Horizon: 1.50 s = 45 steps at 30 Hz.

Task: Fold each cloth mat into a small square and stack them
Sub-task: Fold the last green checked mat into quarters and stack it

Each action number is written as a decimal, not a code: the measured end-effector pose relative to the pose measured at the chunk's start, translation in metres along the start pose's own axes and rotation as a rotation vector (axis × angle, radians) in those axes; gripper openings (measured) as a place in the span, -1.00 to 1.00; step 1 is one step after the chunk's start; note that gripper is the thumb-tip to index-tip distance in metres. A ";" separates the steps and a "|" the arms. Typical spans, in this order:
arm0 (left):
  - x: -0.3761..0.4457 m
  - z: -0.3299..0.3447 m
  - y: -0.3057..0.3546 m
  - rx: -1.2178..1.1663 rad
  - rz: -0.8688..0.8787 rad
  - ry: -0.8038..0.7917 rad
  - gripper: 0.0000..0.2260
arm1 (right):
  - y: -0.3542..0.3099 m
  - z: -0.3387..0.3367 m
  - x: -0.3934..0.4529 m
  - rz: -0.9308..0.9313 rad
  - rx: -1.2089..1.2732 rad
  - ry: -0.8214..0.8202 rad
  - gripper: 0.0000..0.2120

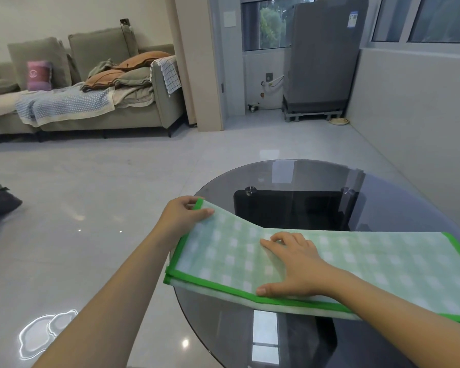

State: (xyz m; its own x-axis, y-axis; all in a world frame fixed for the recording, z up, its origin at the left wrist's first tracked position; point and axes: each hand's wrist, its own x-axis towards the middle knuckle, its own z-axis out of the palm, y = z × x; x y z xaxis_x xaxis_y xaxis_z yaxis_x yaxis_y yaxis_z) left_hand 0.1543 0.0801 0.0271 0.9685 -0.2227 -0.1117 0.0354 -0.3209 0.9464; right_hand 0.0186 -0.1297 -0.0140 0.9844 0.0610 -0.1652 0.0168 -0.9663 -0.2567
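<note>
Left hand (182, 213): thumb and curled fingers pinching the far left corner of the pale green checked cloth mat with bright green binding (356, 264), lifting that corner clear of the round smoked-glass table (290, 176). Right hand (294, 264): palm down on the mat's middle, fingers spread fairly wide and slightly bent, thumb stretched along the near green edge, pressing, gripping nothing. Mat doubled lengthwise into a long strip across the near half of the tabletop, left end overhanging the rim, layers slightly offset along the near edge.

Home living room: sofa (91, 102), glass table (303, 181)
</note>
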 end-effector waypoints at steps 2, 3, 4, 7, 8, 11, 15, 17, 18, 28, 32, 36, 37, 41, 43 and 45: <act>-0.003 -0.001 0.012 -0.138 -0.047 -0.053 -0.75 | 0.000 -0.001 -0.001 0.003 -0.004 0.000 -0.05; -0.003 0.001 0.017 -0.183 -0.073 -0.072 -0.75 | 0.000 -0.001 -0.001 0.003 -0.004 0.000 -0.05; -0.004 0.003 0.023 -0.219 -0.092 -0.086 -0.75 | 0.000 0.000 -0.002 0.003 0.000 0.001 -0.05; -0.008 0.016 0.041 -0.308 -0.104 -0.131 -0.80 | 0.002 0.000 -0.004 -0.018 0.028 -0.006 -0.05; -0.010 0.023 0.046 -0.338 -0.103 -0.145 -0.85 | 0.004 -0.001 -0.005 -0.028 0.051 -0.014 -0.06; -0.019 0.046 0.062 -0.394 -0.096 -0.192 -0.82 | 0.015 -0.009 -0.010 -0.033 0.281 -0.011 -0.15; -0.023 0.079 0.070 -0.412 -0.061 -0.193 -0.86 | 0.032 -0.024 -0.024 0.055 0.605 0.127 -0.46; -0.025 0.095 0.070 -0.396 -0.053 -0.191 -0.82 | 0.039 -0.034 -0.033 0.119 0.758 0.199 -0.68; -0.026 0.104 0.070 -0.387 -0.052 -0.196 -0.79 | 0.042 -0.040 -0.038 0.159 0.848 0.229 -0.76; -0.039 0.187 0.051 -0.205 -0.017 -0.193 -0.76 | 0.055 -0.061 -0.083 0.339 0.965 0.187 -0.76; -0.041 0.210 0.039 -0.111 -0.016 -0.181 -0.72 | 0.063 -0.054 -0.087 0.400 0.845 0.171 -0.75; -0.044 0.222 0.029 -0.072 -0.021 -0.178 -0.73 | 0.071 -0.041 -0.089 0.438 0.715 0.135 -0.68; -0.044 0.224 0.026 -0.058 -0.016 -0.176 -0.73 | 0.072 -0.038 -0.089 0.439 0.681 0.127 -0.66; -0.047 0.227 0.023 0.000 0.015 -0.203 -0.68 | 0.076 -0.028 -0.089 0.460 0.631 0.125 -0.64; -0.046 0.227 0.024 0.028 0.014 -0.241 -0.63 | 0.078 -0.023 -0.088 0.467 0.610 0.140 -0.63; -0.046 0.225 0.026 0.077 0.001 -0.275 -0.61 | 0.078 -0.020 -0.087 0.467 0.589 0.156 -0.62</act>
State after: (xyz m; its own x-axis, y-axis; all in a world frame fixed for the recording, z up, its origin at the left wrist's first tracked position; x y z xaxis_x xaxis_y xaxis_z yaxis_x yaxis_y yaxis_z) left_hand 0.0553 -0.1250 -0.0115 0.8646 -0.4616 -0.1985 0.0049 -0.3873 0.9219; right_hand -0.0622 -0.2150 -0.0007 0.8804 -0.3994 -0.2559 -0.4601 -0.5879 -0.6654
